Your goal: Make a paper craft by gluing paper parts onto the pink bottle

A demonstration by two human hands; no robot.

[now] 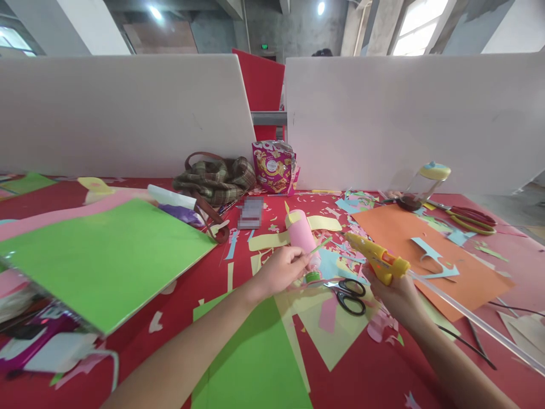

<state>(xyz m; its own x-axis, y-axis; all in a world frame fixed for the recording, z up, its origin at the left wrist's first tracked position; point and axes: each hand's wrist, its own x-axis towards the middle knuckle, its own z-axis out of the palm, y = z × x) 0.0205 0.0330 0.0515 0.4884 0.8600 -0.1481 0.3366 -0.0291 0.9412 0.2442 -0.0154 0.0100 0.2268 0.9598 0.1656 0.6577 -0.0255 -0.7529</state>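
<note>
My left hand (283, 270) pinches a thin green paper strip (321, 245) between thumb and fingertips. Wrapped around my right hand's (394, 292) grip is a yellow hot glue gun (377, 255), its nozzle pointing left toward the strip; a long clear glue stick (460, 309) sticks out of its back. Just beyond my left hand lies a small plastic bottle wrapped in pink paper (301, 230), its green cap (313, 277) toward me. Pale yellow paper strips (324, 222) extend from both sides of the bottle. Black-handled scissors (351, 295) rest between my hands.
Green sheets (106, 255) lie at left, an orange sheet (426, 250) at right, with paper scraps scattered about. Behind stand a plaid bag (217, 179), a purple snack bag (275, 167) and a glass jar (426, 184). White partitions (409, 119) border the red table.
</note>
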